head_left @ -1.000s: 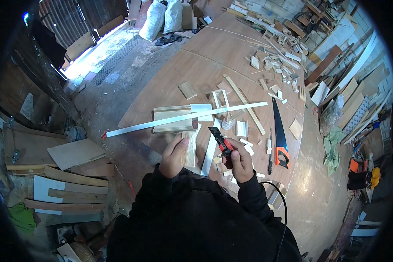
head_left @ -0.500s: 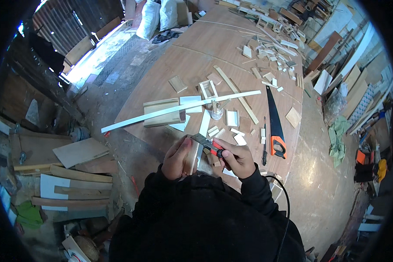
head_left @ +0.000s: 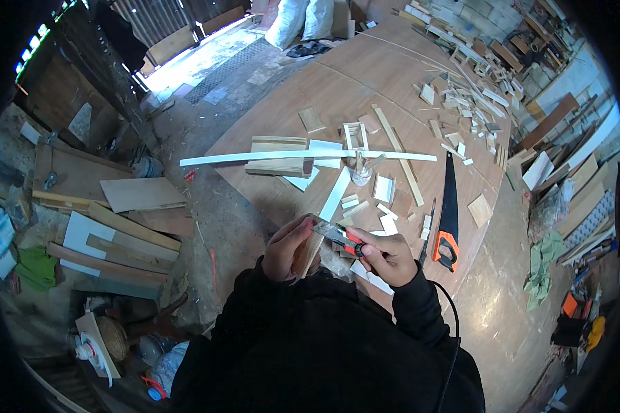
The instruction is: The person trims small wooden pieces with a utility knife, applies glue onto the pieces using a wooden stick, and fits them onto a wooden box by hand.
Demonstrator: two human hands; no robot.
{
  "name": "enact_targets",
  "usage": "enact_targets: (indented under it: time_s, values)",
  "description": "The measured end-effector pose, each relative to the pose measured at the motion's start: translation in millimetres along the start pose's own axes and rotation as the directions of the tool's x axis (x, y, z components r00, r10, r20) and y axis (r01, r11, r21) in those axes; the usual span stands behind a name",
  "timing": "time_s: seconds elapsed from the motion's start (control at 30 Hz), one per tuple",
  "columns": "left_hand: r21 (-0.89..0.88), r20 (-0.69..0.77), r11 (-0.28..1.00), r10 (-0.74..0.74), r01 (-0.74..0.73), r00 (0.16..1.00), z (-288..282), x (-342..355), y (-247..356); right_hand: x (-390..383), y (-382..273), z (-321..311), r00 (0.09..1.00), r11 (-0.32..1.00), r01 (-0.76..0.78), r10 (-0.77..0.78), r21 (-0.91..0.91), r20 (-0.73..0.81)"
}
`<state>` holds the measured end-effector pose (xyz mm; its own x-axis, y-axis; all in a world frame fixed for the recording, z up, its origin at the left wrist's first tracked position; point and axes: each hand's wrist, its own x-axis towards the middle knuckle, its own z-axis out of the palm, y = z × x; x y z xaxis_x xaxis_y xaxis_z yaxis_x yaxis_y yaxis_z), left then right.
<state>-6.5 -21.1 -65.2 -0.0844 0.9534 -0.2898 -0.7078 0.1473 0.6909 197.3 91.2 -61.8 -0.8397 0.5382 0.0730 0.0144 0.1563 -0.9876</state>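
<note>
L hand (head_left: 284, 249) raised in front of the chest, arm bent, black sleeve down to the wrist; thumb up along the near side, fingers wrapped round behind, closed on a wood pc (head_left: 306, 256). The pc stands roughly upright, tilted a bit, in front of the body by the desk's (head_left: 269, 131) near edge.

R hand (head_left: 390, 256) at abt the same height, elbow bent, forearm angled up & in; thumb + fingers pinch the red/black handle of a utility knife (head_left: 351, 242). Blade pts L, over the top end of the wood pc; can't tell if it's touching. Hands close together, knife bridging btwn.

On the desk past the hands: long white strip (head_left: 227, 158) lying across a grooved wood block (head_left: 274, 166), clear cup w/ sticks (head_left: 361, 177) just beyond the knife, small offcuts around. Handsaw (head_left: 449, 213) w/ orange grip lies to the R, well apart from R hand.
</note>
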Motion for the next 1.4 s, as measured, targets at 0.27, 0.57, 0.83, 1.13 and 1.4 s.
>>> enact_targets:
  time_s: [0.27, 0.57, 0.83, 1.13, 1.4]
  values:
    - [-0.060, 0.062, 0.998, 0.019, -0.015, 0.998, 2, 2, -11, -7, 4, -14, 0.999, 0.998, -0.013, 0.015, -0.055, 0.036]
    - [0.107, -0.155, 0.988, 0.130, -0.114, 0.979, 13, 8, 1, -15, 18, -17, 0.968, 0.968, 0.250, -0.250, -0.030, 0.002]
    - [0.147, 0.006, 0.981, 0.128, -0.127, 0.992, 16, 13, -2, 6, 17, -25, 0.973, 0.976, 0.215, -0.218, -0.039, -0.078]
    - [0.092, 0.013, 0.989, 0.113, -0.114, 0.994, 15, 12, -3, 10, 9, -28, 0.993, 0.990, 0.115, -0.114, -0.084, 0.024]
    - [0.039, -0.123, 0.998, 0.051, -0.046, 0.991, 20, 10, -4, 14, 3, -34, 0.982, 0.970, 0.181, -0.170, -0.161, 0.082]
